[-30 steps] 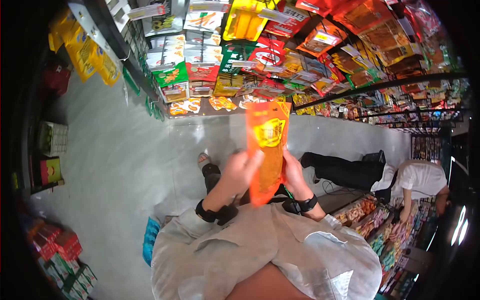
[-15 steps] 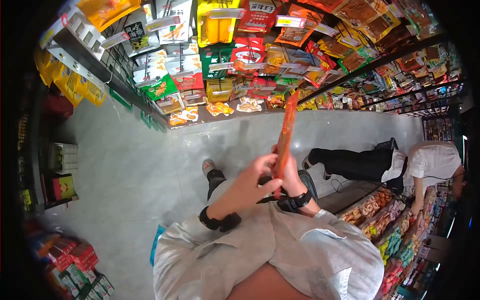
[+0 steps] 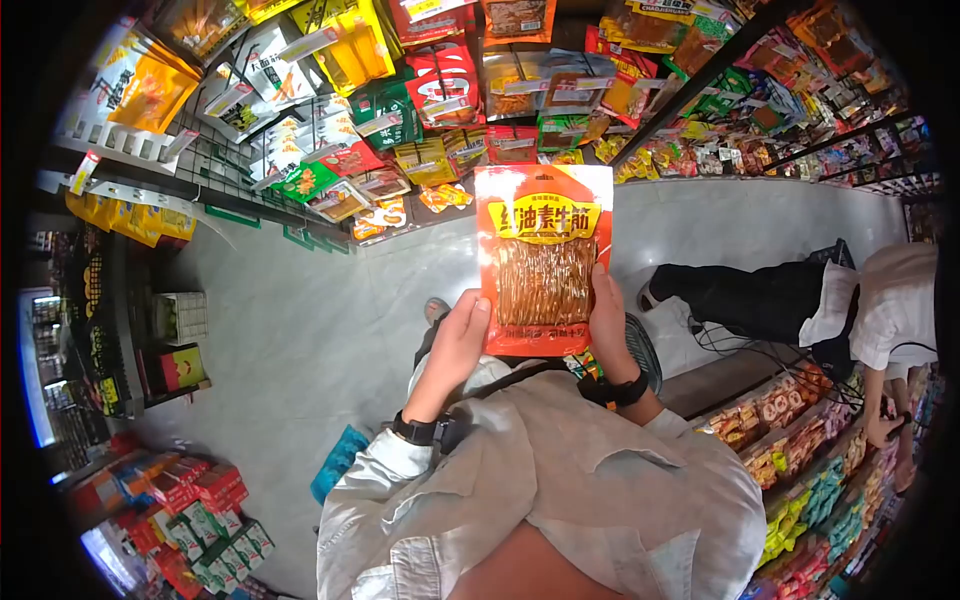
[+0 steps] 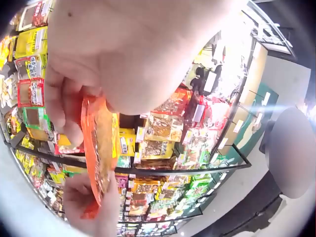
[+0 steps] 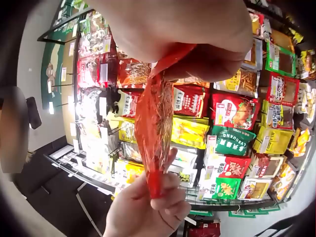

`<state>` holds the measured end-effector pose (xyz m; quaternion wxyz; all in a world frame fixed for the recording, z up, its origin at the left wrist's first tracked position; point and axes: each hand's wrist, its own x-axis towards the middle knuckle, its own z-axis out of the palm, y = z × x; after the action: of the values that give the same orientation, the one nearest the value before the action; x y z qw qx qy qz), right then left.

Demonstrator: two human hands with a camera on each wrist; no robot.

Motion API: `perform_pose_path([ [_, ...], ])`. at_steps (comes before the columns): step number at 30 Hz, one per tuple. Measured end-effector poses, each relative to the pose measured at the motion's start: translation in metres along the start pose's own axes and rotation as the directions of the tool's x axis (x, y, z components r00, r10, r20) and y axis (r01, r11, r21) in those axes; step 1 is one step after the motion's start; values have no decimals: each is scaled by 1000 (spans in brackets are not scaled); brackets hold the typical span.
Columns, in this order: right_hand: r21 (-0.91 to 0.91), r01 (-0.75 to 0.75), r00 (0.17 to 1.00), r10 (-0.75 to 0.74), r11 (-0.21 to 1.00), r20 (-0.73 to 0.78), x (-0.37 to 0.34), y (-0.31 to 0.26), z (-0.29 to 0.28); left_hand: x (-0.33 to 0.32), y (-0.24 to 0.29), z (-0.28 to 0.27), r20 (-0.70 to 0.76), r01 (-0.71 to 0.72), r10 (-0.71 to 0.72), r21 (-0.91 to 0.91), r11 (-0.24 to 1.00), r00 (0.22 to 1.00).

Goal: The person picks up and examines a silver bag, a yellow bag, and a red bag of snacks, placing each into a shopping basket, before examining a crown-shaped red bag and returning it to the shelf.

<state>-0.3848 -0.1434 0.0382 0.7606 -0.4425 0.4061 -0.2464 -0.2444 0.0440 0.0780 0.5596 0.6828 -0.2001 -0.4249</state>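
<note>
The packet point(image 3: 545, 260) has just swung from edge-on to flat, its printed front and clear window now turned to the head camera. The left hand point(image 3: 462, 335), whose fingers were loose beside it half a second ago, now grips its left edge, while the right hand point(image 3: 608, 320) holds the right edge. On each side the fingers are clamped on the packet, with the thumb at the front. So it is held from both sides, upright in front of the chest, its label and the brown strips inside open to view, and neither hand is free. Whether its seal is whole I cannot tell.

Beyond the packet, a rack point(image 3: 705, 80) carries rows of hanging bags; the packet hides a little of the floor point(image 3: 270, 320) before it. To the packet's right, well apart, another person point(image 3: 895, 300) bends beside the low trays point(image 3: 780, 410) of wrapped snacks, with dark cables point(image 3: 720, 343) near. Red cartons point(image 3: 220, 485) lie to its lower left. Nothing stands between the packet and the head camera.
</note>
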Motion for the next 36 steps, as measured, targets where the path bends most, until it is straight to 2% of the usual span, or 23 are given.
perform_pose_path([
  [1, 16, -7, 1000, 7, 1000, 24, 0, 0, -3, 2, -2, 0, 14, -69, 68, 98, 993, 998],
  [2, 27, -2, 999, 1, 1000, 33, -2, -4, -1, 0, 7, 6, -22, -79, 81, 103, 992, 996],
  [5, 66, 22, 998, -25, 998, 50, -3, -17, 8, 4, 6, 24, -125, -163, 161, -5, 987, 979],
  [7, 107, 26, 999, -31, 994, 41, 0, -13, 8, 5, 10, 22, -119, -138, 134, -28, 990, 984],
  [10, 32, 45, 991, -49, 998, 127, -2, -13, 12, 4, 5, 7, -83, -121, 118, -38, 992, 990],
  [13, 14, 108, 985, -109, 994, 132, -14, -17, 36, 3, 3, -12, -67, -187, 182, -67, 980, 981],
  [15, 7, 109, 991, -110, 994, 82, -27, -18, 56, -1, 6, -27, -49, -235, 232, -92, 968, 972],
  [16, 3, 110, 992, -110, 994, 57, -33, -16, 65, -4, 8, -35, -39, -234, 231, -153, 960, 972],
  [18, 35, 129, 984, -133, 991, 119, -40, -8, 82, -12, 11, -52, -21, -226, 228, -273, 935, 973],
  [21, 16, 144, 980, -145, 989, 135, -55, 4, 113, -27, 18, -82, -69, -202, 190, -276, 940, 979],
  [24, -62, 177, 972, -164, 982, 169, -74, 9, 143, -36, -7, -125, -72, -227, 219, -124, 966, 973],
  [27, -128, 231, 961, -205, 965, 185, -87, 6, 169, -50, -13, -153, -76, -207, 201, -89, 974, 977],
  [29, -160, 260, 957, -232, 952, 172, -94, 8, 181, -56, -15, -165, -75, -270, 264, -79, 960, 962],
  [34, -111, 252, 966, -242, 962, 92, -126, 5, 203, -52, -39, -191, 74, -351, 349, 21, 936, 934],
  [36, -95, 245, 970, -244, 965, 15, -142, 1, 206, -51, -26, -195, 162, -388, 369, 102, 916, 915],
])
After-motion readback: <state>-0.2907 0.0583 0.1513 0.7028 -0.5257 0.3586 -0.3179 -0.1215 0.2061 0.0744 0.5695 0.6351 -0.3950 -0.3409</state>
